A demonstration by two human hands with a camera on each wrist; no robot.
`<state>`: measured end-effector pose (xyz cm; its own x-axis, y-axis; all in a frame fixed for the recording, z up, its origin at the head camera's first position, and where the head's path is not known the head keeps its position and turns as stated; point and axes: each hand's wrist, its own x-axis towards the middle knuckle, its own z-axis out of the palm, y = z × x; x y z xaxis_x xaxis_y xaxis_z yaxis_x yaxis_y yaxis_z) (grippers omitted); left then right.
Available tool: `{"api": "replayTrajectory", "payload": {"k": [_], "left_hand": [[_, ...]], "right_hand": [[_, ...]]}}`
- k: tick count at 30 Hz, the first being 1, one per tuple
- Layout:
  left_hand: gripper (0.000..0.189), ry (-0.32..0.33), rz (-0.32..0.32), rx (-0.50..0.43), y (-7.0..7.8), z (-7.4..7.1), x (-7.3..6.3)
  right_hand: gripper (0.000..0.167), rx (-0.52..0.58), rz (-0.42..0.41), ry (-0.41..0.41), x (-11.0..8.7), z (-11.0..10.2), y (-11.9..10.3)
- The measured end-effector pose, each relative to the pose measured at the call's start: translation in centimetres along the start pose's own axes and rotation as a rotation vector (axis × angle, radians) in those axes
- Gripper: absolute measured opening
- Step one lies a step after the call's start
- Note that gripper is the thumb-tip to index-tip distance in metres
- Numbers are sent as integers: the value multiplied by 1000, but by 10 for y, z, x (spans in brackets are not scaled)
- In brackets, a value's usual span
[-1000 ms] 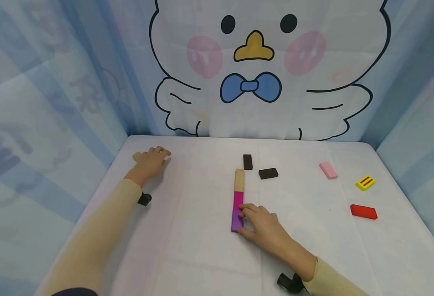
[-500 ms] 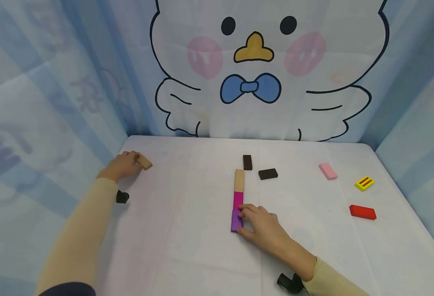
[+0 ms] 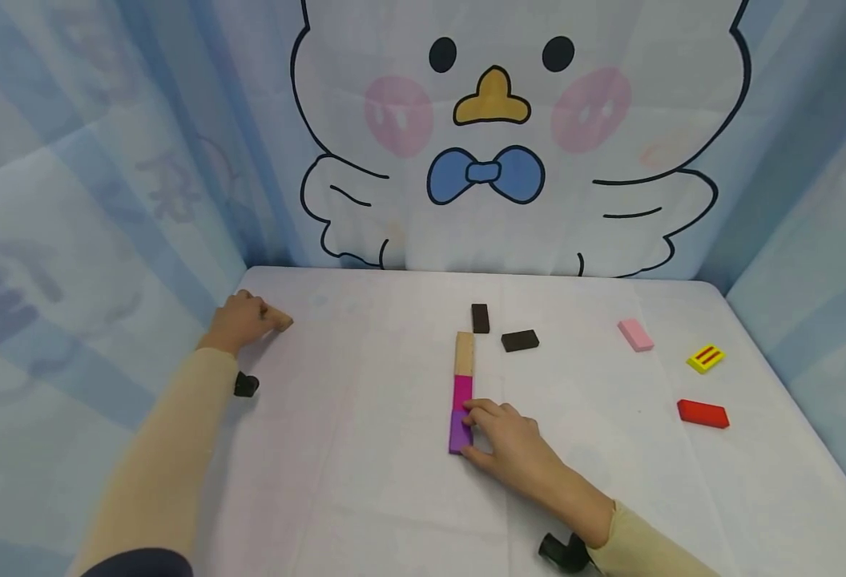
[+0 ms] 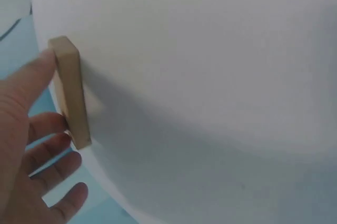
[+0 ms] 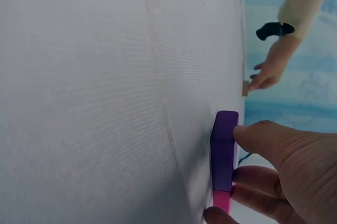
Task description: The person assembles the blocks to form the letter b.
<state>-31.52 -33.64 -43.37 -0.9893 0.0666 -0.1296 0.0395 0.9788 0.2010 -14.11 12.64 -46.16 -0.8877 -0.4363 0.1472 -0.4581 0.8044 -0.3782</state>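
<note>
At the table's far left, my left hand [image 3: 239, 320] holds a plain wooden block [image 3: 280, 319]. In the left wrist view, the thumb is against one end of that block [image 4: 73, 95] and a fingertip against the other, with the remaining fingers spread. Mid-table, my right hand [image 3: 513, 441] grips a purple block [image 3: 460, 433] from its right side, thumb at the near end and fingers toward the far end. Beyond the purple block, a magenta block [image 3: 462, 391] and another wooden block [image 3: 464, 353] continue in one straight line, end to end.
Two dark brown blocks, one upright in view [image 3: 480, 318] and one sideways [image 3: 520, 340], lie by the row's far end. Over on the right are a pink block [image 3: 635, 335], a yellow block with red stripes [image 3: 706, 359] and a red block [image 3: 703, 413]. A printed curtain [image 3: 495, 232] surrounds the table.
My left hand has moved left and turned, and the wooden block now points out from its fingertips. My right hand and the row have stayed in place.
</note>
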Motion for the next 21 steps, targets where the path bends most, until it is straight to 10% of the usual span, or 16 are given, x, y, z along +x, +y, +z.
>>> {"api": "replayTrajectory", "payload": {"k": [21], "left_hand": [[56,-46,-11,-12,22,-1,6]], "right_hand": [[26,-6,-8,27,0,3,1]]}}
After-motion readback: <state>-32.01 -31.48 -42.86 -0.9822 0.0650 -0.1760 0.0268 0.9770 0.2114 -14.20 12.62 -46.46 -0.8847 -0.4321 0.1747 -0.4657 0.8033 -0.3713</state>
